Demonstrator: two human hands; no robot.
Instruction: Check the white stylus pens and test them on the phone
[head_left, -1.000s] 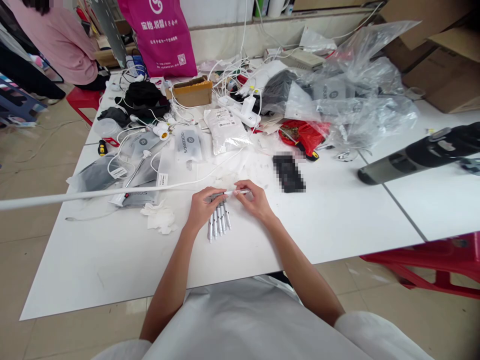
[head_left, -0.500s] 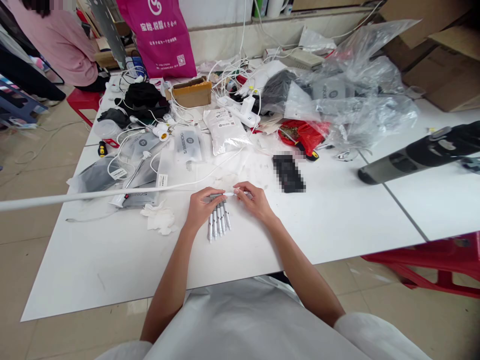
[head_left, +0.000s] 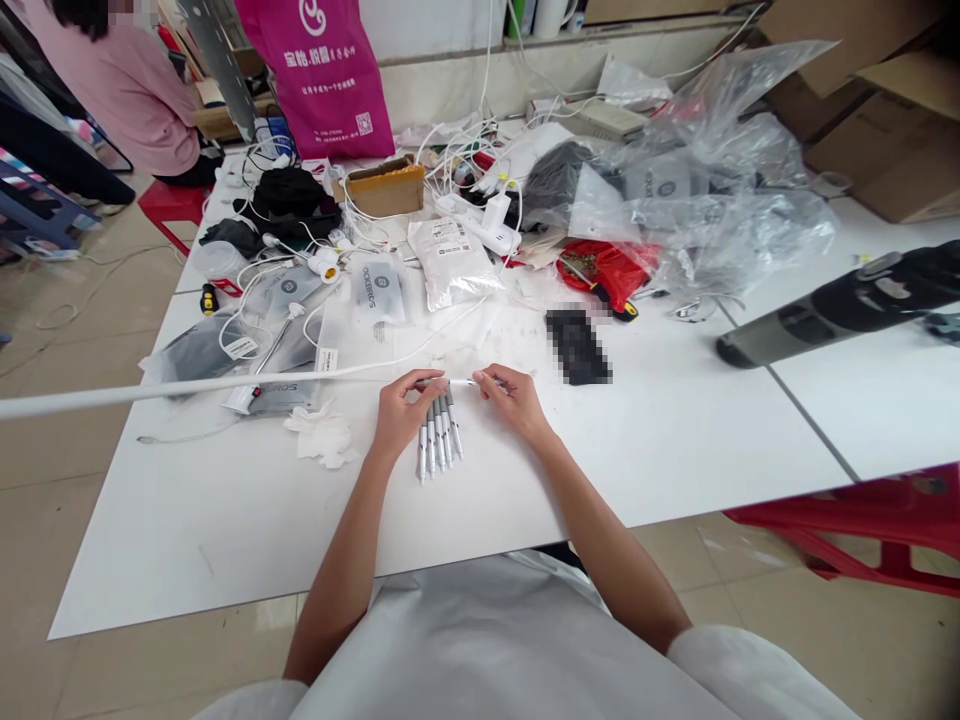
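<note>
Head view, centre: left hand (head_left: 400, 415) and right hand (head_left: 514, 402) pinch one pen (head_left: 461, 382) from opposite sides, presumably for steadiness.

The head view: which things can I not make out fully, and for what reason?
In the head view:
- Held pen: parts covered by the fingers of the left hand and right hand; any fine print is too small.
- Row of pens: some upper ends hidden by the left hand.
- Dark flat object: surface pixelated.
- Magenta bag: cut off by the top edge.
- Black-and-grey cylinder: cut off by the right edge.
</note>
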